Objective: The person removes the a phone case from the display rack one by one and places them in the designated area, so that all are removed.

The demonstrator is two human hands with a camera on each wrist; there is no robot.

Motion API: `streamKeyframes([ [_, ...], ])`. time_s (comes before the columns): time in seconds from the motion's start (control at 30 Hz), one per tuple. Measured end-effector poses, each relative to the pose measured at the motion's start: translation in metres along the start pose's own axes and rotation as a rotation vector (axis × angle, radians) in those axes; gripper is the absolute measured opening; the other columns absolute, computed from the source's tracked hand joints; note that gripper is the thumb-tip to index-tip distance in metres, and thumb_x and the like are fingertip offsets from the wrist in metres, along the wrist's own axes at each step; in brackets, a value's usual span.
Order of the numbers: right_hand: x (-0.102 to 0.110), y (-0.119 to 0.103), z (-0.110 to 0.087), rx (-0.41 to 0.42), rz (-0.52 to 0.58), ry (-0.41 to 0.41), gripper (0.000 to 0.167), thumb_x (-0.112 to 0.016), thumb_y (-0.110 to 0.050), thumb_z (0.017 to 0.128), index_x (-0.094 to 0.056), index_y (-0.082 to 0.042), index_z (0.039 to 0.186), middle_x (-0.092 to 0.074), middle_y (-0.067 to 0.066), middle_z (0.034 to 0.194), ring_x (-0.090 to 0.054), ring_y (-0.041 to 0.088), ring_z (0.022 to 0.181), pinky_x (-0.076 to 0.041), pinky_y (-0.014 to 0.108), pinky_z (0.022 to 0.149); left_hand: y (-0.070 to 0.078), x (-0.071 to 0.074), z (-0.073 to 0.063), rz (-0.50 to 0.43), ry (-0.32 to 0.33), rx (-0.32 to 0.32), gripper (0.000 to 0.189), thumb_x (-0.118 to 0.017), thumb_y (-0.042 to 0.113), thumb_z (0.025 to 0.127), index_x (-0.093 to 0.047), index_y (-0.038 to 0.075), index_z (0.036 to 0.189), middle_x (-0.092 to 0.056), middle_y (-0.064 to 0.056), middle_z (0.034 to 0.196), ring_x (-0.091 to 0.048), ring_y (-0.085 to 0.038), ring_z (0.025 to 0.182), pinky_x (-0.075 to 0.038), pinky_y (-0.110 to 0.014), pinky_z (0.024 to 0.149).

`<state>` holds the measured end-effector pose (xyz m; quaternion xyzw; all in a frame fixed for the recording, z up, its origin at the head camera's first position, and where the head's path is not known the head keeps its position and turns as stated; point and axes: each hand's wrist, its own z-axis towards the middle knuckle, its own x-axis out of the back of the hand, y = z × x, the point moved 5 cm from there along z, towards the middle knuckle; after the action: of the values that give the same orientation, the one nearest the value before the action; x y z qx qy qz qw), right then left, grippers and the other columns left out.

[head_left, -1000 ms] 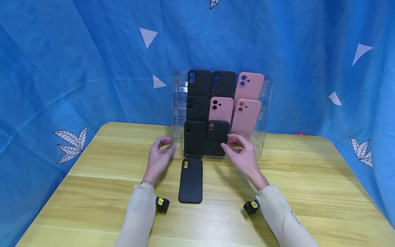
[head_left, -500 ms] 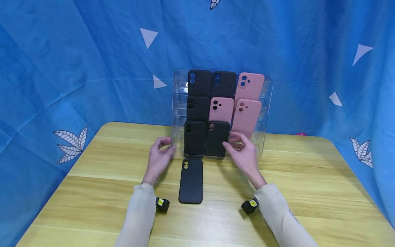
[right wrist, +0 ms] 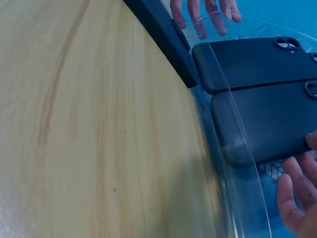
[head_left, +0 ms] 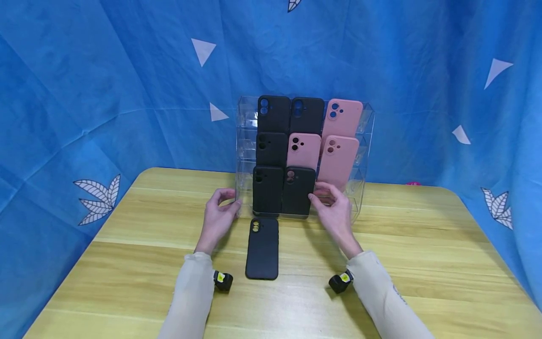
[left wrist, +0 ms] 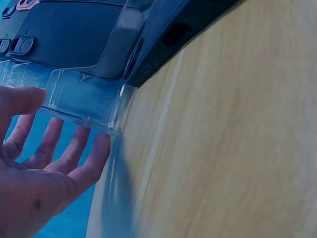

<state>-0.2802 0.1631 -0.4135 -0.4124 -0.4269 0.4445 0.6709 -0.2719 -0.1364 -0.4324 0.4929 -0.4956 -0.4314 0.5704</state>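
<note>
A clear acrylic display rack (head_left: 367, 155) stands at the back of the table, holding several black and pink phone cases in stepped rows. My left hand (head_left: 217, 219) holds its left side, thumb at the front edge and fingers along the side wall in the left wrist view. My right hand (head_left: 336, 214) pinches the right edge of a black phone case (head_left: 298, 193) in the bottom row; its thumb lies at the case's face, the fingers close beside the edge in the right wrist view. Another black phone case (head_left: 262, 249) lies flat before the rack.
A pink phone case (head_left: 337, 162) leans in the row behind my right hand. The wooden table (head_left: 127, 282) ends at a blue patterned curtain (head_left: 169, 84). Small black cameras are strapped at both wrists.
My right hand has shifted slightly right, its thumb sliding from the case's face toward its right edge. My left hand and the loose case stay in place.
</note>
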Motion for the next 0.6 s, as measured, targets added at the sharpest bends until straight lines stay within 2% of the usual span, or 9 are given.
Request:
streamKeyframes([
  [0.37, 0.003, -0.003, 0.002, 0.007, 0.021, -0.046, 0.026, -0.074, -0.003, 0.092, -0.070, 0.000, 0.118, -0.073, 0.027, 0.110, -0.066, -0.006, 0.083, -0.054, 0.010, 0.078, 0.001, 0.000, -0.001, 0.009, 0.004, 0.005, 0.031, -0.066, 0.009, 0.097, -0.057, 0.007, 0.127, -0.059, -0.011, 0.128, -0.067, -0.028, 0.103, -0.061, -0.032, 0.077],
  [0.6, 0.005, -0.009, 0.002, 0.030, 0.020, -0.041, 0.027, -0.072, 0.003, 0.092, -0.069, 0.003, 0.118, -0.071, 0.029, 0.108, -0.064, -0.006, 0.081, -0.054, 0.008, 0.075, 0.001, -0.001, -0.001, 0.021, 0.007, 0.002, 0.032, -0.066, 0.009, 0.097, -0.057, 0.007, 0.127, -0.059, -0.012, 0.129, -0.067, -0.029, 0.104, -0.061, -0.032, 0.077],
])
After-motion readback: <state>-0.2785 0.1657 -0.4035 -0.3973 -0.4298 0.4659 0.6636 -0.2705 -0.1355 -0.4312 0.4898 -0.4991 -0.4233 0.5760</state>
